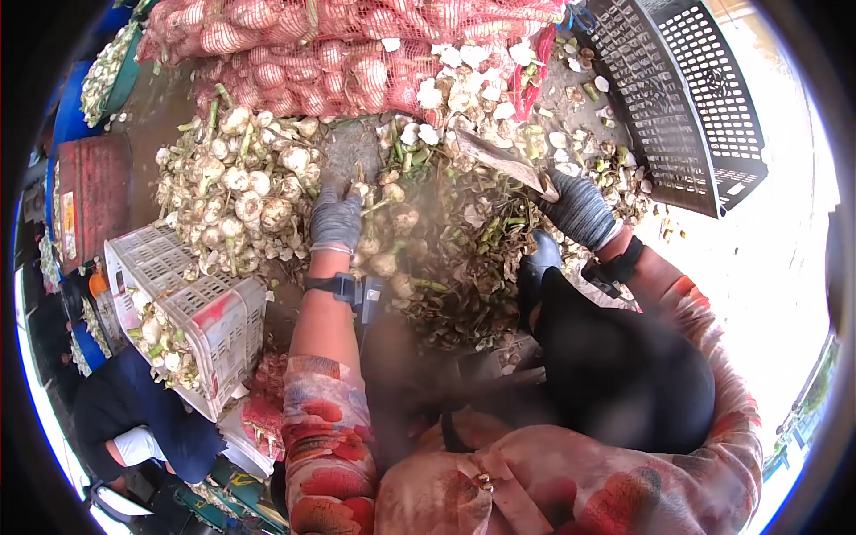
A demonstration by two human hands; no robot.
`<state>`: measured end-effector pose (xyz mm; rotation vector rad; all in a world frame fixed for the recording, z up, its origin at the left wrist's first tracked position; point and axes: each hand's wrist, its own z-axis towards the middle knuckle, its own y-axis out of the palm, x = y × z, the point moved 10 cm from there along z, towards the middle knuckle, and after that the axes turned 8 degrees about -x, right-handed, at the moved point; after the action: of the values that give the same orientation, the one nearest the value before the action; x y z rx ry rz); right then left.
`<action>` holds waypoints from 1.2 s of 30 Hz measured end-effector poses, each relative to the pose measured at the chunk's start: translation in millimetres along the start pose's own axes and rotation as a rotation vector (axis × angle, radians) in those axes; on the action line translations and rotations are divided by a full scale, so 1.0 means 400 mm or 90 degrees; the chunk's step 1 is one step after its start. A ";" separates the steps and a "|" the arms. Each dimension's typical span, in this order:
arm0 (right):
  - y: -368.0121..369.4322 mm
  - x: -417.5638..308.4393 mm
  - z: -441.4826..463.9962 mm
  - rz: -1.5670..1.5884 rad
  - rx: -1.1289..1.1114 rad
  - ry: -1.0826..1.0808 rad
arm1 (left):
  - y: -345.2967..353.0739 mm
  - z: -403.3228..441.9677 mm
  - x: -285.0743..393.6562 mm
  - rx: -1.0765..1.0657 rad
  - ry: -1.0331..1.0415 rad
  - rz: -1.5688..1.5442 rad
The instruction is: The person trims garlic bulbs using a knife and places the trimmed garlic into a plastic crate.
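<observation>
Clasping a long, flat, brownish tool (501, 161) in the grey-gloved right hand (578, 210), with round, whitish garlic bulbs (239, 192) heaped just left of the grey-gloved left hand (337, 218), grip impossible to tell.

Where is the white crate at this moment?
At left in the head view, the white crate is lower-left of the left hand, beside the garlic heap.

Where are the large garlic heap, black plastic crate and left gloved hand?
Large garlic heap (239, 192): head view, central bulbs.
Black plastic crate (658, 102): head view, perforated wall.
Left gloved hand (336, 219): head view, back of glove.
</observation>
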<state>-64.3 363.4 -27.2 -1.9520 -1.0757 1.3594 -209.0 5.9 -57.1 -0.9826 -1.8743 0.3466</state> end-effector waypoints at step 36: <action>-0.005 -0.354 -0.074 0.018 -0.168 -0.316 | 0.158 -0.314 0.284 -0.121 0.353 -0.140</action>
<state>-62.8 246.6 58.0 -1.8533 -1.5242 1.8572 -96.9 110.7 38.2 -0.8738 -1.4967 -0.2233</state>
